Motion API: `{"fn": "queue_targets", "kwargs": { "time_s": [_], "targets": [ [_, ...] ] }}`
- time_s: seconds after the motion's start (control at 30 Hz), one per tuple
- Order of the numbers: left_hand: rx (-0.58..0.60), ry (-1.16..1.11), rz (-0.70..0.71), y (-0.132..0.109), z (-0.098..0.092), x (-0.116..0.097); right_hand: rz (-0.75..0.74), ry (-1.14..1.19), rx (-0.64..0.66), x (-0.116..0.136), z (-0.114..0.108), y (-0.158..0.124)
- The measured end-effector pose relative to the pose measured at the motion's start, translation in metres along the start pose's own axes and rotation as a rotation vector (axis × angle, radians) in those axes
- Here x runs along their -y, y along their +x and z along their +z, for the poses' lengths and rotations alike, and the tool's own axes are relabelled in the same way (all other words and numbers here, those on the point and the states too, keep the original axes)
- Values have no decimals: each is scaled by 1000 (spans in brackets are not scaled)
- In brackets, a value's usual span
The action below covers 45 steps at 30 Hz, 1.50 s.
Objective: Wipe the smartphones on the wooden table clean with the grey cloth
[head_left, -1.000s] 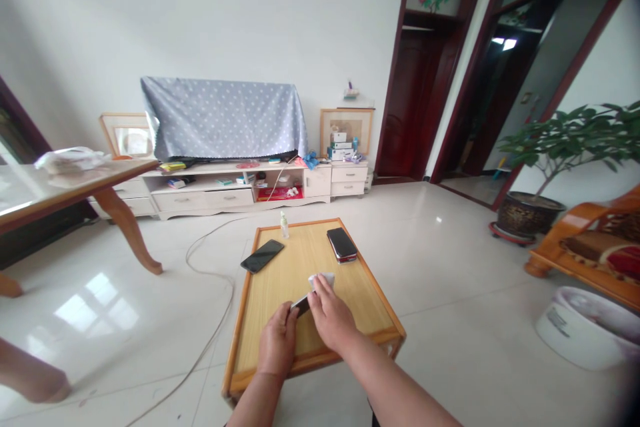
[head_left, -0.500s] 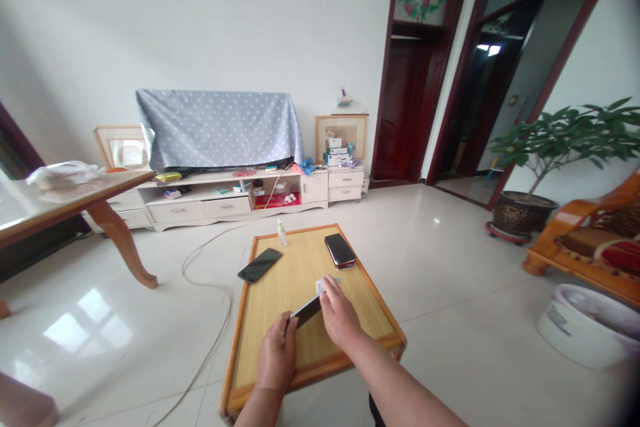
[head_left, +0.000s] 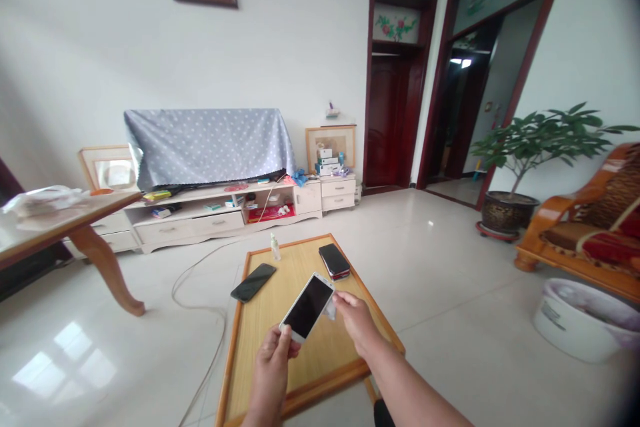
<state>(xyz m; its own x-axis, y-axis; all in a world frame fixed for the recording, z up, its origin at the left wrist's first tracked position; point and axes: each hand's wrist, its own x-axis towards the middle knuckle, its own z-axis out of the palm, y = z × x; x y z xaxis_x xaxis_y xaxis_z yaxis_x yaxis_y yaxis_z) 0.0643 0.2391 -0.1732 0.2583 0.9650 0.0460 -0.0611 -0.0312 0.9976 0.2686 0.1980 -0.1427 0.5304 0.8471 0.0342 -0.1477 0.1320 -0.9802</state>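
My left hand grips the lower end of a white phone, its dark screen facing up toward me, tilted above the wooden table. At the phone's upper right corner is my right hand, fingers pinched on a small white cloth or tissue that hangs partly behind the phone. A black phone lies on the table's left side. Near the far right edge sits a stack of dark phones. A small clear bottle stands upright by the far left corner.
A low white cabinet with a cloth-covered object runs along the wall. At left is a larger wooden table. A cable lies on the floor. To the right are a potted plant, a wooden chair and a white tub.
The white phone has turned so its screen faces me more fully. My right hand has moved slightly right and down, off the phone's face to its corner. The head view has shifted.
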Motion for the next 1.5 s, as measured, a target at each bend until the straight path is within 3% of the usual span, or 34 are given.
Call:
{"fn": "queue_targets", "kwargs": {
  "time_s": [0.1,0.23,0.37,0.5,0.63,0.73,0.87,0.93,1.03,1.17,1.3,1.4,1.5],
  "targets": [
    [24,-94,-57,0,7,3,103,178,67,6,5,-6],
    [66,-120,-82,-1,12,-1,85,291,126,16,9,-8],
    [96,61,-13,-2,11,-13,20,180,176,29,3,-6],
    [33,200,120,-4,13,-25,-48,-47,259,36,1,-14],
    [136,124,169,-5,17,-31,-89,-128,352,35,6,-28],
    [145,66,197,-4,18,-31,-72,-82,266,31,7,-30],
    [48,173,265,-5,16,-30,-57,36,-13,31,5,-22],
    [-5,227,294,-6,16,-30,-58,127,-83,36,10,-21],
    [-46,289,331,-7,18,-31,-47,228,-57,46,24,-28],
    [-54,369,391,-10,20,-30,-54,84,-12,49,43,-38],
    [-64,438,423,-13,19,-29,-99,-80,-118,44,44,-33],
    [-92,466,451,-15,18,-31,-188,-214,-161,45,42,-32],
    [-90,487,471,-17,19,-35,-337,-391,-93,50,49,-44]
  ]
}}
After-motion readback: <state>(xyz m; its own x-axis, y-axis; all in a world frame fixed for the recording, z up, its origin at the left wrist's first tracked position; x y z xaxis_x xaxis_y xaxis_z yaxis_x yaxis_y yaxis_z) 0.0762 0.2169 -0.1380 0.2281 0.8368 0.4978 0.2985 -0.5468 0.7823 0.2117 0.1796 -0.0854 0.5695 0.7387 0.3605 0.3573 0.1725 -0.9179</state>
